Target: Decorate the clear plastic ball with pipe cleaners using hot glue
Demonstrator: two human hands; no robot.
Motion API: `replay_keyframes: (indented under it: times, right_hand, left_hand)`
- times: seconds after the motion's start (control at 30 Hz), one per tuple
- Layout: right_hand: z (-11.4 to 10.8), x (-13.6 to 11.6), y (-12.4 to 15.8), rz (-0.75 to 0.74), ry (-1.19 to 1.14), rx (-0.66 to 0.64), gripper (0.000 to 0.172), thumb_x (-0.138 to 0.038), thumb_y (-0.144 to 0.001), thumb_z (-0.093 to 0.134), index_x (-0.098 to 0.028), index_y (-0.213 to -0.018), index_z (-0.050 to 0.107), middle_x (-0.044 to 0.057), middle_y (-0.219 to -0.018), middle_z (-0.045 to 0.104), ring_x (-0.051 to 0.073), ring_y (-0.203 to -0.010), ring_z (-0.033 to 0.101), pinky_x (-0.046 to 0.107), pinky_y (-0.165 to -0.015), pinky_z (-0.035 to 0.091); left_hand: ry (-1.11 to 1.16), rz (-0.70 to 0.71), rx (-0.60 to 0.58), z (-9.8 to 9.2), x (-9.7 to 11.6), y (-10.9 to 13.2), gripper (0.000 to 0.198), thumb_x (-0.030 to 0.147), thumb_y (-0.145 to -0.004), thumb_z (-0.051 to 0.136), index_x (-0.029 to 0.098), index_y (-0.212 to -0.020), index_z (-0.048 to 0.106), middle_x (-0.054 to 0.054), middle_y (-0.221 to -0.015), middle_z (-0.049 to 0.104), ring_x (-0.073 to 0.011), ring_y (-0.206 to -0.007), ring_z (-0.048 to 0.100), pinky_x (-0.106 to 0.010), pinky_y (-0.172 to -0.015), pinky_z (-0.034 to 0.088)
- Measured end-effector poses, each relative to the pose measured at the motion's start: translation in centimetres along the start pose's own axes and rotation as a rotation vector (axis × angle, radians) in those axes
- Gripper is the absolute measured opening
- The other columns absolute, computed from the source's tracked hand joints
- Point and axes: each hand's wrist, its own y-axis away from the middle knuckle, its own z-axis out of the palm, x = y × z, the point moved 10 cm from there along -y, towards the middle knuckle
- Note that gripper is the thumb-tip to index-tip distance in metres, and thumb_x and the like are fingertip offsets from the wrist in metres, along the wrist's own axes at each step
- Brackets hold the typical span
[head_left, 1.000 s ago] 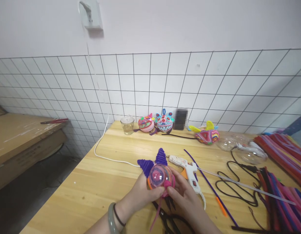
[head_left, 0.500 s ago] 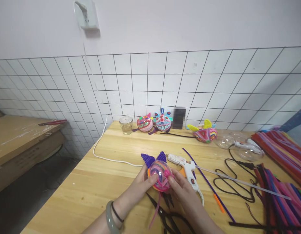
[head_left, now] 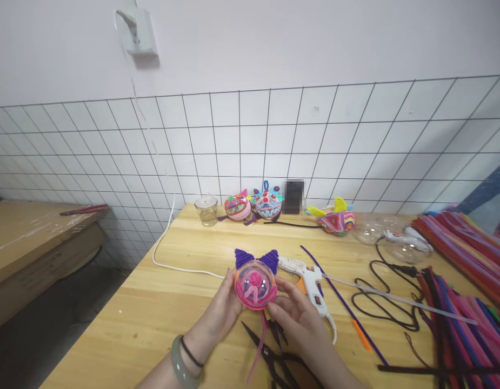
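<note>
Between my two hands is a clear plastic ball ornament [head_left: 255,292] banded with pink, orange and purple pipe cleaner. Two purple pointed ears rise from its top, and a pink nose with a bent pink strip sits on its front. My left hand [head_left: 227,302] grips its left side. My right hand [head_left: 294,310] holds the right edge, thumb low and fingers behind. Under the hands lie black-handled scissors [head_left: 270,354] and a pink pipe cleaner [head_left: 257,354]. A white hot glue gun [head_left: 310,281] rests just right of the ball.
Finished pipe-cleaner ornaments [head_left: 268,202] line the back near a glass jar [head_left: 206,209]. Clear plastic balls [head_left: 410,248], a black cord [head_left: 373,302] and bundles of pipe cleaners [head_left: 464,254] lie at the right. A white cable [head_left: 185,267] crosses the left side.
Both thumbs have moved off the front of the ball, uncovering the pink nose and bent strip. The ball now faces me more squarely, its ears upright. The view has shifted slightly.
</note>
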Motion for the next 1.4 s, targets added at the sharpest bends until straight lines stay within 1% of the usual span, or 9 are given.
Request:
replay_keyframes:
  times: [0.13,0.3,0.57,0.7,0.93,1.1,1.23,1.3,1.4]
  right_hand:
    - [-0.3,0.1,-0.1,-0.013,-0.012,0.018,0.05,-0.041,-0.078,0.074,-0.023,-0.117,0.05,0.005,-0.084,0.071,0.023,-0.084,0.069,0.039,-0.08,0.053]
    - [0.0,0.0,-0.1,-0.019,-0.05,-0.002,0.047,-0.037,-0.078,0.074,-0.024,-0.117,0.05,0.007,-0.095,0.071,0.022,-0.088,0.069,0.038,-0.082,0.052]
    - [0.2,-0.3,0.1,-0.018,-0.039,0.001,0.048,-0.04,-0.077,0.075,-0.024,-0.115,0.05,0.006,-0.09,0.071,0.022,-0.088,0.069,0.037,-0.082,0.053]
    - [-0.2,-0.4,0.3,-0.046,-0.041,0.111,0.051,-0.044,-0.073,0.076,-0.024,-0.113,0.053,0.006,-0.092,0.071,0.022,-0.083,0.069,0.037,-0.078,0.054]
    - [-2.5,-0.7,0.4,-0.144,0.131,0.216,0.046,-0.047,-0.078,0.069,-0.023,-0.115,0.056,0.009,-0.1,0.067,0.023,-0.09,0.064,0.038,-0.082,0.05]
    - [-3.5,-2.1,1.2,-0.223,0.251,0.34,0.033,-0.042,-0.083,0.064,-0.024,-0.11,0.06,0.007,-0.098,0.064,0.023,-0.09,0.061,0.036,-0.081,0.049]
    - [-1.4,-5.9,2.2,-0.407,0.472,0.28,0.014,-0.028,-0.084,0.064,-0.026,-0.098,0.066,0.005,-0.088,0.063,0.02,-0.081,0.059,0.032,-0.074,0.049]
    - [0.1,-7.3,2.7,-0.488,0.57,0.204,0.016,-0.022,-0.084,0.063,-0.028,-0.098,0.067,0.003,-0.083,0.062,0.019,-0.076,0.059,0.03,-0.07,0.049]
    - [1.9,-7.7,3.1,-0.519,0.659,0.082,0.027,-0.019,-0.084,0.063,-0.031,-0.108,0.068,0.003,-0.081,0.064,0.019,-0.072,0.059,0.028,-0.066,0.049]
  left_hand:
    - [-0.049,0.043,-0.025,0.5,0.5,0.1,0.06,0.064,-0.074,0.06,0.018,-0.112,0.066,-0.012,-0.115,0.068,-0.0268,-0.105,0.06,-0.038,-0.089,0.047]
    - [-0.172,0.057,-0.007,0.1,0.4,0.1,0.068,0.046,-0.055,0.084,0.019,-0.114,0.062,-0.011,-0.113,0.067,-0.0266,-0.105,0.059,-0.036,-0.091,0.044]
    - [-0.253,0.105,-0.042,0.1,0.7,0.1,0.06,0.038,-0.064,0.081,0.019,-0.117,0.06,-0.011,-0.113,0.067,-0.0251,-0.105,0.06,-0.034,-0.091,0.044]
    - [-0.259,0.119,-0.039,0.3,0.9,0.2,0.057,0.036,-0.067,0.08,0.019,-0.117,0.059,-0.011,-0.113,0.067,-0.0257,-0.106,0.06,-0.036,-0.092,0.044]
    - [-0.225,0.124,-0.006,0.6,1.3,0.2,0.057,0.036,-0.066,0.08,0.018,-0.116,0.06,-0.013,-0.114,0.067,-0.0276,-0.108,0.059,-0.038,-0.094,0.043]
    - [-0.194,0.109,0.018,0.2,1.0,0.0,0.06,0.04,-0.064,0.081,0.017,-0.115,0.059,-0.013,-0.112,0.067,-0.0263,-0.106,0.059,-0.039,-0.096,0.042]
    - [-0.189,0.115,0.047,-0.2,0.9,0.1,0.062,0.041,-0.061,0.082,0.018,-0.113,0.059,-0.012,-0.11,0.068,-0.0258,-0.104,0.061,-0.037,-0.093,0.044]
    - [-0.198,0.114,0.044,0.0,0.9,0.2,0.063,0.039,-0.059,0.084,0.018,-0.113,0.058,-0.012,-0.109,0.068,-0.0265,-0.102,0.062,-0.037,-0.092,0.046]
    - [-0.211,0.106,0.044,0.4,0.8,0.3,0.066,0.038,-0.056,0.086,0.018,-0.111,0.056,-0.012,-0.105,0.069,-0.027,-0.096,0.065,-0.039,-0.088,0.048]
